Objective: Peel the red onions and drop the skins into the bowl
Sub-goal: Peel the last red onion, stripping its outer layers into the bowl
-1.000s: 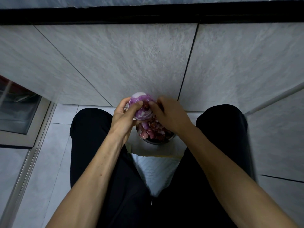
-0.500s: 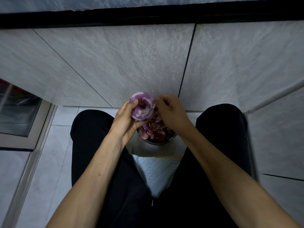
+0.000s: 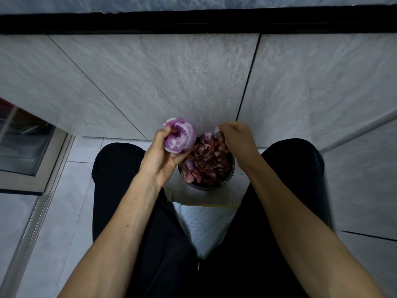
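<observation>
Filling most of the view, a grey tiled wall (image 3: 171, 82) rises ahead with a black band (image 3: 193, 21) across its top, and pale floor tiles (image 3: 64, 201) spread below it. The person sits with knees apart in black trousers (image 3: 120, 179), both bare forearms reaching forward over a white cloth (image 3: 204, 229) between the legs. On the floor between the knees, just in front of the wall, stands a dark bowl (image 3: 206, 187), heaped with reddish-purple skins (image 3: 209, 162).

The left hand (image 3: 160, 162) is raised to the left of the bowl, its fingers curled under and round the onion (image 3: 180, 135), with the thumb pressed on the onion's upper left side. The onion sits above the palm, mostly peeled, showing purple and white streaks, and hangs just beside the bowl's left rim rather than over its middle. A thin wisp of skin sticks out by the thumb.

The right hand (image 3: 235, 136) is over the far right edge of the bowl, fingers bunched tight, pinching a pale scrap of skin (image 3: 217, 131) that pokes out to its left, directly above the heap. The two hands are apart, the onion and the scrap not touching.
</observation>
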Demonstrator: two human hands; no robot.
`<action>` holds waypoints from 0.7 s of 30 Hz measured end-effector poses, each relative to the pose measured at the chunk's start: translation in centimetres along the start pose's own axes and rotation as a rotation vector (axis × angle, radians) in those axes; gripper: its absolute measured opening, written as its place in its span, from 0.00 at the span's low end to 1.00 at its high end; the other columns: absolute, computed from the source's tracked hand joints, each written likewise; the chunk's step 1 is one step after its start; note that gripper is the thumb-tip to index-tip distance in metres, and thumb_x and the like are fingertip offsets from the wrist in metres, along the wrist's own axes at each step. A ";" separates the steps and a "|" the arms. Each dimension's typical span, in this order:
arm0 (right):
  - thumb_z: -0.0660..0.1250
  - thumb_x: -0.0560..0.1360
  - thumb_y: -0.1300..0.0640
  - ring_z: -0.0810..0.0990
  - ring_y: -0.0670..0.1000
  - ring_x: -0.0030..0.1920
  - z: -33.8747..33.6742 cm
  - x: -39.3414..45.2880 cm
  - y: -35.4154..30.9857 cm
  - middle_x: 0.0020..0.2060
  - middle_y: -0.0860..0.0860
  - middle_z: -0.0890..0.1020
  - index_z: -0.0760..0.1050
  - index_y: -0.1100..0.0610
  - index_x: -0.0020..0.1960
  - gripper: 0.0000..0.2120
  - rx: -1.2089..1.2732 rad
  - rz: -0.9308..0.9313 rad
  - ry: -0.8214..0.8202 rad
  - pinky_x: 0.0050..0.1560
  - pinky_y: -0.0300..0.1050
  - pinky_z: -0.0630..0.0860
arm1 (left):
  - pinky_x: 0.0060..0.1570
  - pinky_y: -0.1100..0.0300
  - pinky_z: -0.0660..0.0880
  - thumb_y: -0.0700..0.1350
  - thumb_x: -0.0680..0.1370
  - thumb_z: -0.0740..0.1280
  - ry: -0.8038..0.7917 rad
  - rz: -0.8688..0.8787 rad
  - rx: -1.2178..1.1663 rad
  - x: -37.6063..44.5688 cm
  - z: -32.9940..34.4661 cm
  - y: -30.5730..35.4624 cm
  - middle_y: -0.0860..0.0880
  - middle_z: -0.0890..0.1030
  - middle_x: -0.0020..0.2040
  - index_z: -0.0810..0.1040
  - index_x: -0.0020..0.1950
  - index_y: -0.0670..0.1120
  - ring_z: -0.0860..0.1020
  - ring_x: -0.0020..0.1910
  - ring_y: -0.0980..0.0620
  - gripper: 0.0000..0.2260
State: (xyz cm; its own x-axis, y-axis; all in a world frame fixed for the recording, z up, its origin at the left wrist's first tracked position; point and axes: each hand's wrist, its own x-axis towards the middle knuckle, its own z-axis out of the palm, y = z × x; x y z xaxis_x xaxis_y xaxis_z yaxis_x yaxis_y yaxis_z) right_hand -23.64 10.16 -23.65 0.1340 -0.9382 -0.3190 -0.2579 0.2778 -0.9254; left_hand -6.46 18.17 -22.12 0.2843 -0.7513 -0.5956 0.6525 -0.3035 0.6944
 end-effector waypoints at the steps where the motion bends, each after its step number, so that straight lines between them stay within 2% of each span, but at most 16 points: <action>1: 0.64 0.72 0.56 0.66 0.51 0.30 -0.2 0.6 0.2 0.28 0.56 0.68 0.73 0.56 0.33 0.09 0.015 -0.002 0.031 0.33 0.48 0.65 | 0.40 0.55 0.83 0.49 0.82 0.65 0.010 0.006 0.003 0.0 -0.1 0.1 0.46 0.86 0.48 0.78 0.56 0.45 0.86 0.45 0.50 0.09; 4: 0.63 0.72 0.59 0.65 0.50 0.27 -0.5 1.9 0.9 0.26 0.56 0.65 0.69 0.57 0.31 0.11 -0.146 -0.038 0.025 0.31 0.44 0.63 | 0.41 0.56 0.83 0.50 0.81 0.66 0.040 0.024 0.021 0.1 -0.5 0.3 0.49 0.87 0.44 0.79 0.55 0.47 0.86 0.43 0.52 0.08; 6: 0.65 0.73 0.60 0.62 0.45 0.23 0.0 2.1 1.6 0.24 0.53 0.62 0.60 0.54 0.27 0.20 -0.389 -0.133 -0.021 0.29 0.39 0.62 | 0.43 0.54 0.83 0.49 0.80 0.68 0.055 0.018 0.050 0.2 -0.7 0.3 0.49 0.87 0.43 0.80 0.55 0.46 0.86 0.43 0.51 0.08; 7: 0.67 0.73 0.59 0.61 0.45 0.23 0.3 2.1 1.9 0.23 0.51 0.60 0.57 0.53 0.27 0.23 -0.489 -0.181 -0.021 0.29 0.40 0.62 | 0.44 0.53 0.83 0.48 0.79 0.69 0.063 0.012 0.069 0.2 -0.7 0.1 0.48 0.87 0.44 0.80 0.55 0.45 0.86 0.44 0.50 0.08; 9: 0.70 0.73 0.55 0.62 0.46 0.25 0.9 2.3 2.4 0.23 0.49 0.63 0.58 0.53 0.26 0.25 -0.624 -0.200 -0.057 0.30 0.42 0.62 | 0.45 0.51 0.84 0.47 0.79 0.70 0.080 0.000 0.102 0.2 -0.8 -0.2 0.47 0.87 0.44 0.80 0.55 0.44 0.86 0.45 0.48 0.09; 12: 0.63 0.79 0.53 0.65 0.47 0.27 1.4 2.7 2.1 0.25 0.50 0.66 0.62 0.55 0.27 0.23 -0.810 -0.161 -0.255 0.30 0.42 0.62 | 0.44 0.52 0.84 0.47 0.78 0.71 0.088 -0.011 0.150 0.3 -0.8 -0.5 0.48 0.87 0.43 0.81 0.54 0.45 0.86 0.42 0.50 0.08; 14: 0.59 0.80 0.57 0.66 0.50 0.30 1.7 2.7 1.5 0.27 0.51 0.66 0.61 0.57 0.28 0.22 -0.859 -0.138 -0.366 0.29 0.42 0.61 | 0.43 0.52 0.84 0.47 0.78 0.71 0.077 -0.017 0.173 0.4 -0.8 -0.6 0.47 0.87 0.44 0.81 0.54 0.45 0.86 0.43 0.50 0.08; 16: 0.60 0.79 0.59 0.66 0.50 0.29 1.8 2.8 1.4 0.26 0.51 0.65 0.60 0.58 0.28 0.22 -0.869 -0.125 -0.422 0.28 0.42 0.61 | 0.44 0.52 0.84 0.47 0.78 0.71 0.073 -0.020 0.182 0.5 -0.8 -0.7 0.46 0.87 0.45 0.81 0.55 0.44 0.86 0.43 0.50 0.09; 21: 0.68 0.75 0.56 0.65 0.47 0.26 1.9 3.4 2.2 0.25 0.51 0.66 0.64 0.57 0.27 0.21 -0.862 -0.143 -0.355 0.28 0.41 0.63 | 0.41 0.54 0.84 0.46 0.79 0.71 0.076 -0.020 0.188 0.4 -0.8 -0.6 0.46 0.87 0.44 0.81 0.54 0.44 0.86 0.42 0.50 0.07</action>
State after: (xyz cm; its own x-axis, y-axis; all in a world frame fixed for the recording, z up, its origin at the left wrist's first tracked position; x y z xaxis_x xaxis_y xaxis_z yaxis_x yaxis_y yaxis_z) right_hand -21.92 8.00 -27.19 0.4662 -0.7946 -0.3888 -0.8161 -0.2167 -0.5358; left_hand -6.20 18.48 -23.13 0.3296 -0.6996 -0.6339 0.5181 -0.4272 0.7410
